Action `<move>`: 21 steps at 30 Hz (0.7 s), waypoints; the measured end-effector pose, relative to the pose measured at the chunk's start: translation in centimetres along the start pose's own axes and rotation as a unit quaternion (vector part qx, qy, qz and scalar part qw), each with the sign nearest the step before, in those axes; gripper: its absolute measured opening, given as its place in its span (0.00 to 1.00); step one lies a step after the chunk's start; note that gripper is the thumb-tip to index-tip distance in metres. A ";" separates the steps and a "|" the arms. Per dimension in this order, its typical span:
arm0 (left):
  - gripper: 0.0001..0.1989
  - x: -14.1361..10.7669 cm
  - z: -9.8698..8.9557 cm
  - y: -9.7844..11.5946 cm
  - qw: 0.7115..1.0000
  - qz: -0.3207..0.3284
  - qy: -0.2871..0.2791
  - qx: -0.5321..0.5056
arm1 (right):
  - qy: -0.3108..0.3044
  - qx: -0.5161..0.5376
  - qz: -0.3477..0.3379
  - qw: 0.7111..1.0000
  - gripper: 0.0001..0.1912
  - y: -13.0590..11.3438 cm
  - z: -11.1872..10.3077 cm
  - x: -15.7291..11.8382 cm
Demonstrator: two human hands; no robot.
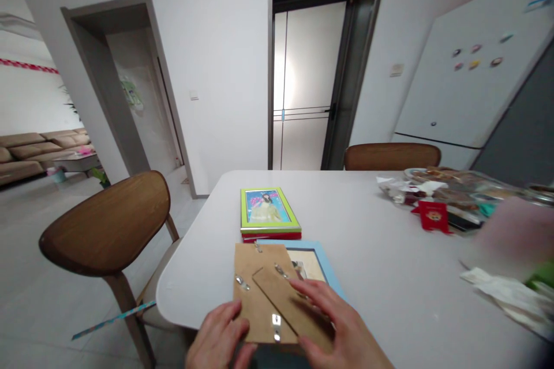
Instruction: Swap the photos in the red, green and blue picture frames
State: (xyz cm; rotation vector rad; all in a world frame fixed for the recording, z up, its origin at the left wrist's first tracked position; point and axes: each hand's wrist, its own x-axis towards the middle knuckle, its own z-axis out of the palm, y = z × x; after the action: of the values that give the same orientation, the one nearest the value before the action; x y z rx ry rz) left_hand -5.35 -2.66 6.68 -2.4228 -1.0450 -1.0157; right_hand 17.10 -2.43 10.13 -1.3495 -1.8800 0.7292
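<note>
A brown picture frame backing board (265, 300) with metal clips and a fold-out stand outline lies at the table's near edge, tilted slightly over a light blue picture frame (322, 256). My left hand (223, 334) grips its lower left edge, thumb near the bottom corner. My right hand (335, 323) is curled over its right side, fingers on the face and thumb at the bottom edge. Part of a print shows inside the blue frame; the rest is hidden under the board. Just beyond sits a lime green picture frame (269, 229) with a picture of a person, on top of a red one (272, 237).
On the white table (346, 202), the right side holds plastic-wrapped items (467, 181), a red packet (434, 217), a blurred pink object (515, 236) and crumpled tissue (506, 294). Wooden chairs stand at left (112, 219) and at the far side (392, 157).
</note>
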 end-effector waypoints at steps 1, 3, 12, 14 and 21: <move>0.09 0.3 0.8 0.7 1.000 0.009 -0.008 -0.023 | 0.010 -0.023 0.010 1.000 0.29 1.0 -0.7 -0.7; 0.08 1.0 2.6 2.0 0.997 0.011 -0.029 -0.064 | 0.028 -0.066 0.031 0.997 0.27 2.9 -1.7 -1.9; 0.05 2.5 4.5 3.0 0.973 -0.042 -0.172 -0.149 | 0.013 -0.160 0.031 0.987 0.20 5.9 -0.9 -2.0; 0.05 2.8 4.3 2.9 0.967 -0.056 -0.193 -0.156 | 0.021 -0.170 0.011 0.985 0.18 5.9 -0.6 -1.6; 0.27 3.4 4.7 3.1 0.939 -0.081 -0.288 -0.169 | -0.003 -0.205 -0.033 0.978 0.12 6.1 -1.2 -0.3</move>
State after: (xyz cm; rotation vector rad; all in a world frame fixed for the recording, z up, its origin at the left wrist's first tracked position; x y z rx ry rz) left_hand 0.82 -0.56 5.86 -3.0671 -1.3592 -0.5619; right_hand 21.52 -0.89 6.08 -1.5210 -2.1487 0.3185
